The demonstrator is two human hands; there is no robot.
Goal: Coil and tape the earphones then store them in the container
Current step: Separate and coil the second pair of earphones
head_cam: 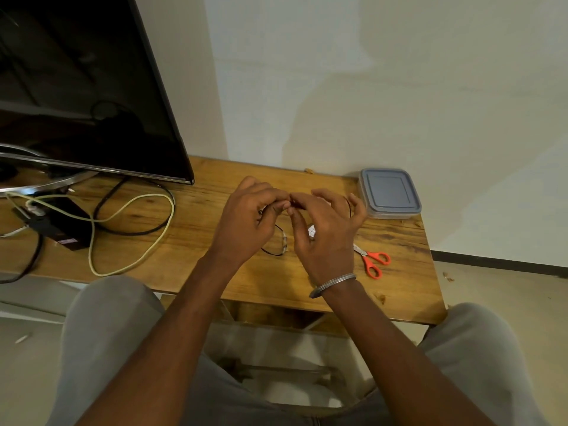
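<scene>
- One pair of black earphones (273, 253) is held above the middle of the worktop (199, 241), between both hands; a slack loop of the cable hangs below the fingertips towards the wood.
- Cable axis: the held stretch runs roughly left to right, from one pinch to the other. A dark strand also shows at the outer fingers of the right hand, so part of the cable appears to pass around them.
- Left hand (246, 219): fingers curled in, pinching the cable at the fingertips.
- Right hand (327, 232): thumb and forefinger pinch the cable just beside the left fingertips; the remaining fingers are spread out and raised.
- Both hands are on the earphones, so neither is the nearer one. Judgement: coiling is in progress and taping is not yet done.
- One small white piece, probably tape (311, 231), sits at the palm side of the right hand; whether it is stuck to the cable cannot be told.
- Container (389, 192): it lies to the right of the hands, at the far right corner of the worktop and nearer the right hand. Its grey lid is on. Nothing can be made out inside. Judgement: the lid must come off before storage.
- Orange-handled scissors (373, 262) lie just right of the right wrist, nearer the front edge than the container.
- Well to the left stand a dark monitor (76, 87), a pale cable (135, 262) and a small black box (66, 229).
</scene>
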